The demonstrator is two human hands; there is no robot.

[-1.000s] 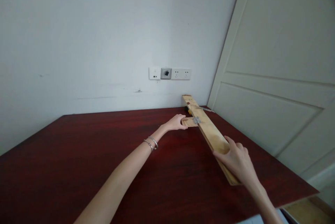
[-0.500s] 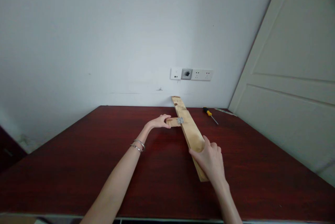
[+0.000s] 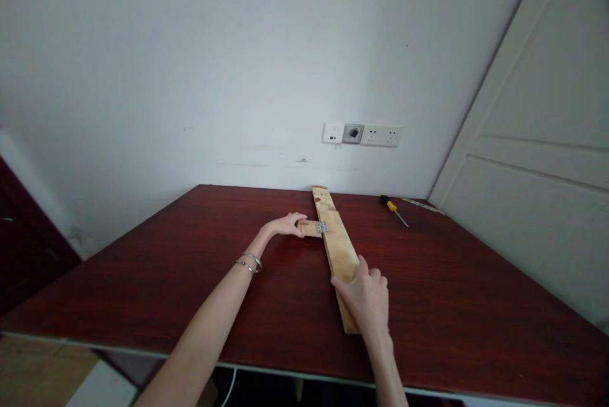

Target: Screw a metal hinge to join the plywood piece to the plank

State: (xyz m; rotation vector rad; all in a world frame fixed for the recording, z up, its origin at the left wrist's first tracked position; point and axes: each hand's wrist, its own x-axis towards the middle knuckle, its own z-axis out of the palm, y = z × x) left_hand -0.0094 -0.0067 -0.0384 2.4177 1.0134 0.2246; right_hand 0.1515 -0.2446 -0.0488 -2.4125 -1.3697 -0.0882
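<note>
A long pale wooden plank [image 3: 334, 236] lies on the dark red table [image 3: 190, 280], running from the wall toward me. A small wooden block [image 3: 309, 228] joins its left side through a metal hinge [image 3: 321, 227]. My left hand [image 3: 284, 225], with two bangles on the wrist, is closed on the outer end of the small block. My right hand [image 3: 364, 296] lies over the near part of the plank, thumb on its left edge and fingers curled over the top.
A yellow-handled screwdriver [image 3: 392, 208] lies at the back right of the table, near a thin flat strip [image 3: 421, 205]. Wall sockets [image 3: 361, 134] sit above the plank's far end. A pale door [image 3: 537, 160] stands on the right. The table's near edge [image 3: 285, 372] crosses the bottom.
The view has swung left, so plank and hands now sit nearer the middle and the screwdriver has come into sight. Both hands keep their hold on the block and plank.
</note>
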